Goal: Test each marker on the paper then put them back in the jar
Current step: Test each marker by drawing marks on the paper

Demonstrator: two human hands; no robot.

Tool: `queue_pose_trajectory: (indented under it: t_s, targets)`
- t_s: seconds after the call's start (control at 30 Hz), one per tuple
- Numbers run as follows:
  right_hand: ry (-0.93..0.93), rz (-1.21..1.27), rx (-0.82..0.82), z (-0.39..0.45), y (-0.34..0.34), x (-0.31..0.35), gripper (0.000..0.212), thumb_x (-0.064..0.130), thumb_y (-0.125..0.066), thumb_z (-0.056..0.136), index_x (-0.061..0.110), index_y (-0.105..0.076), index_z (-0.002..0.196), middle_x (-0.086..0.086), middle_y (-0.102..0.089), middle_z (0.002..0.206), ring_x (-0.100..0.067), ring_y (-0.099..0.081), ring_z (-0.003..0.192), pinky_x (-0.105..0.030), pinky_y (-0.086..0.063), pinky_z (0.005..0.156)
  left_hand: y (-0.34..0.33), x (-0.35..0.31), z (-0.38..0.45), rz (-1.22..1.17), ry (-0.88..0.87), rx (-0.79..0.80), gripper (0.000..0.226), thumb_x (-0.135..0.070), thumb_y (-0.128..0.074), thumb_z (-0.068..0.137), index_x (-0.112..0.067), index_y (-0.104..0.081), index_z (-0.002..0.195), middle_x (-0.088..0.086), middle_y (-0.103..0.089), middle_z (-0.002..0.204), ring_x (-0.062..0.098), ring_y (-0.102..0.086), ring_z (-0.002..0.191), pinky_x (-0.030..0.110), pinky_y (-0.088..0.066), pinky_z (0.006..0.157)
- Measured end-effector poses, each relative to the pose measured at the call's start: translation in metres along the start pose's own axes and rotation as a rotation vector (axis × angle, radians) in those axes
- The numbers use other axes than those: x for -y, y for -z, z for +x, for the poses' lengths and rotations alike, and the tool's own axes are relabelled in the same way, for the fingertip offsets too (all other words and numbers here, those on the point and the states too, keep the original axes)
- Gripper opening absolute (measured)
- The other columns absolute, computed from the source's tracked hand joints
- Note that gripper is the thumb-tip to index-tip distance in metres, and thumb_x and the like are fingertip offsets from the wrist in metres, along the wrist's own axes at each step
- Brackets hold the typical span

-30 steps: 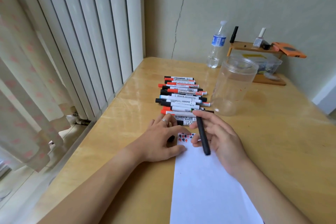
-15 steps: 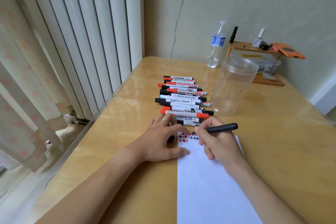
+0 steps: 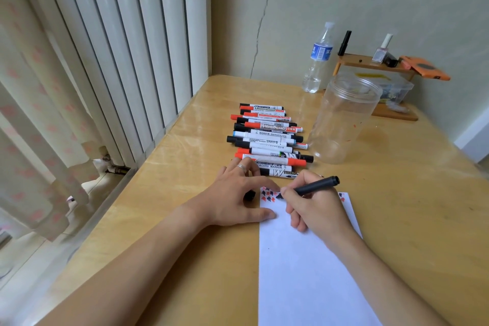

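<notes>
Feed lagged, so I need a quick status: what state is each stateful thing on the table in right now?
Jar: upright, lid off, no markers inside.
Black marker: uncapped, tip on the paper, gripped by the right hand.
Black cap: off, under the left hand.
Paper: flat, small marks at its far edge.
Marker row: lying capped.
Water bottle: upright, capped.

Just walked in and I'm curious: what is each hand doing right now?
Left hand: open, fingers resting on the paper's top corner.
Right hand: gripping a black marker, tip at the paper.
</notes>
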State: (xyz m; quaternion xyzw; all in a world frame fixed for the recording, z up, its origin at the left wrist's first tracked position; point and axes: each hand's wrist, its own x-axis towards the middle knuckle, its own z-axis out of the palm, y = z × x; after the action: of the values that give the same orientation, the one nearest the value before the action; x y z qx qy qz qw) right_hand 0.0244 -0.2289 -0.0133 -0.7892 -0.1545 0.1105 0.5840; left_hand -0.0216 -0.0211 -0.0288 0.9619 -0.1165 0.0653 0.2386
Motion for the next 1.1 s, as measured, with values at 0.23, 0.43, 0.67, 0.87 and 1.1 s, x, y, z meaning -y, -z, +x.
queue_pose_trajectory:
  t_s: [0.23, 0.43, 0.67, 0.87, 1.1]
  targets:
    - [-0.015, 0.001, 0.007, 0.001, -0.001, -0.002, 0.017, 0.008, -0.069, 0.095, 0.004, -0.058, 0.084, -0.019, -0.062, 0.061, -0.028, -0.054, 0.044, -0.030, -0.041, 0.043, 0.000, 0.000, 0.002, -0.003, -0.005, 0.009, 0.051, -0.077, -0.061, 0.079, -0.055, -0.056, 0.126, -0.008, -0.038, 0.112, 0.016, -0.035, 0.112, 0.050, -0.039, 0.103]
    - [-0.013, 0.001, -0.010, 0.000, 0.000, 0.001, 0.016, 0.007, -0.068, 0.095, 0.003, -0.058, 0.084, -0.020, -0.062, 0.061, -0.028, -0.054, 0.043, -0.032, -0.042, 0.043, 0.001, 0.001, 0.001, 0.032, -0.003, 0.012, 0.050, -0.075, -0.065, 0.082, -0.056, -0.057, 0.127, -0.009, -0.038, 0.114, 0.014, -0.033, 0.116, 0.048, -0.035, 0.102]
    - [-0.021, -0.007, 0.004, -0.001, 0.001, 0.000, 0.017, 0.008, -0.069, 0.095, 0.001, -0.057, 0.085, -0.026, -0.062, 0.065, -0.026, -0.052, 0.043, -0.030, -0.040, 0.041, 0.002, 0.002, -0.003, 0.110, -0.028, -0.001, 0.057, -0.081, -0.055, 0.084, -0.058, -0.051, 0.136, -0.012, -0.039, 0.121, 0.011, -0.032, 0.127, 0.044, -0.029, 0.108]
    - [0.025, 0.006, 0.007, 0.000, 0.005, -0.002, 0.021, 0.010, -0.067, 0.096, 0.013, -0.055, 0.079, -0.021, -0.061, 0.060, -0.027, -0.050, 0.042, -0.029, -0.038, 0.042, -0.005, 0.003, -0.014, 0.130, -0.032, -0.025, 0.060, -0.079, -0.042, 0.092, -0.055, -0.042, 0.147, -0.012, -0.038, 0.135, 0.009, -0.031, 0.137, 0.035, -0.018, 0.117]
    - [0.041, -0.015, 0.035, 0.002, 0.005, -0.004, 0.019, 0.012, -0.068, 0.095, 0.014, -0.057, 0.080, -0.022, -0.061, 0.060, -0.028, -0.050, 0.044, -0.030, -0.039, 0.043, -0.008, 0.002, -0.018, 0.154, -0.023, -0.033, 0.057, -0.074, -0.037, 0.097, -0.051, -0.041, 0.149, -0.010, -0.039, 0.139, 0.010, -0.038, 0.133, 0.035, -0.022, 0.119]
